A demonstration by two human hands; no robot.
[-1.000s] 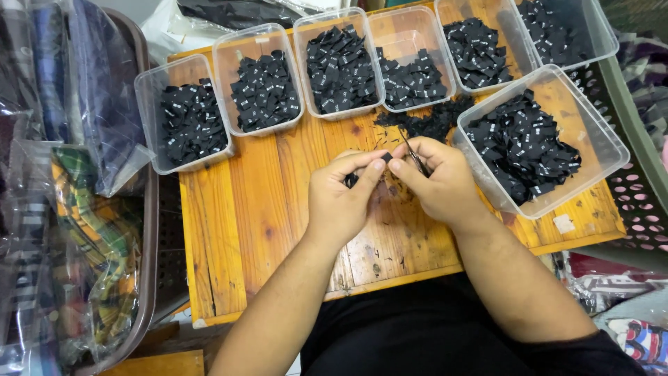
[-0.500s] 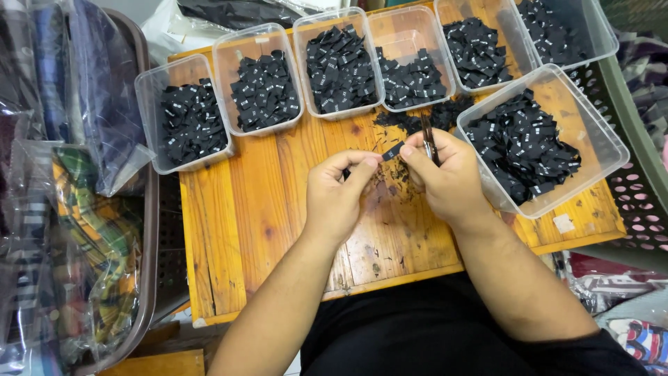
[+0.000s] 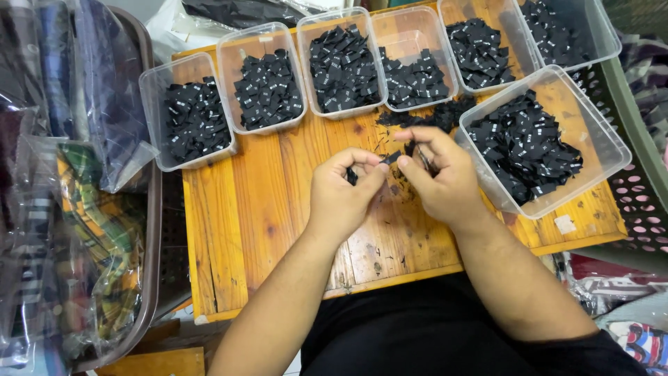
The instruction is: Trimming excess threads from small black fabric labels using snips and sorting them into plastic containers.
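My left hand (image 3: 342,197) and my right hand (image 3: 442,177) meet over the middle of the wooden table (image 3: 278,216). Between their fingertips they pinch a small black label (image 3: 391,157). More black material shows inside my left hand's curled fingers. A thin dark tool (image 3: 424,159) sits between my right hand's fingers, mostly hidden. Just beyond the hands lies a loose pile of black labels (image 3: 438,115). A large clear tub of black labels (image 3: 612,150) stands right beside my right hand.
Several clear tubs of black labels line the table's far edge, from one at the left (image 3: 154,139) across to the right. A brown basket (image 3: 149,278) with bagged fabric stands at the left. A green crate (image 3: 643,132) stands at the right.
My right hand had lifted the thin tool up away from my left hand; it has come back down and both hands now pinch a label together.
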